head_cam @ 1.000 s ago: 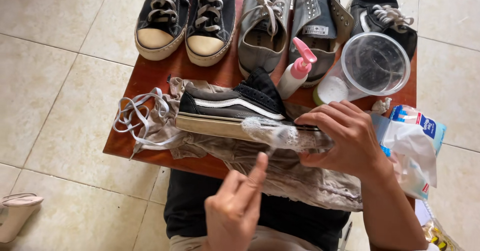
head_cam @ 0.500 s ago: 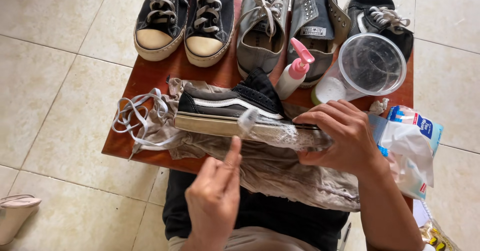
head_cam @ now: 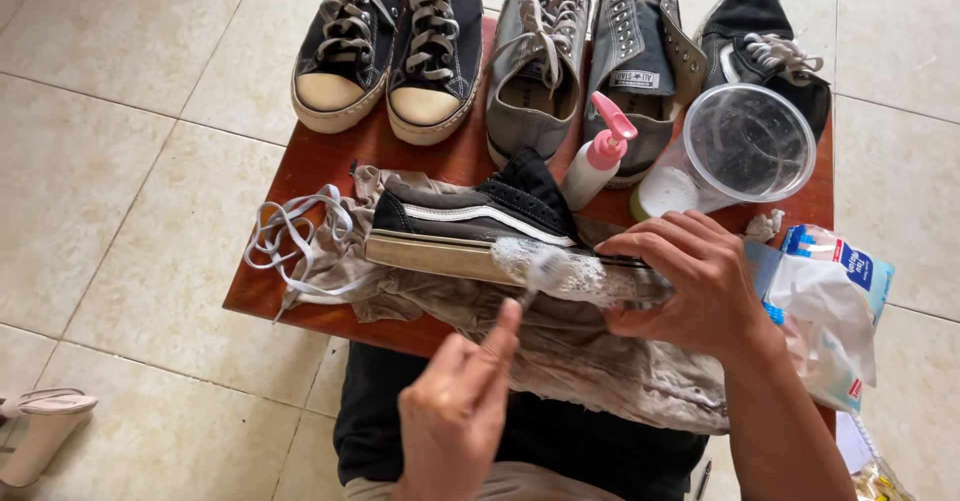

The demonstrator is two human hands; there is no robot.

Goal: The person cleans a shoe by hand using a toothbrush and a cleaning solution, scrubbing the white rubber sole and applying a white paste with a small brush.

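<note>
Black low-top sneaker (head_cam: 480,223) lies on its side on the grey cloth (head_cam: 600,361), long axis left-right, toe under your right hand (head_cam: 700,286), whose fingers wrap it. Your left hand (head_cam: 460,411) pinches what looks like a small brush (head_cam: 545,269), blurred, against the foamy sole.

A sneaker (head_cam: 470,226) lies on a cloth (head_cam: 600,361) on the desk (head_cam: 320,166); laces (head_cam: 285,241) lie left of it, a pump bottle (head_cam: 597,166) and cup (head_cam: 735,151) behind it.
</note>
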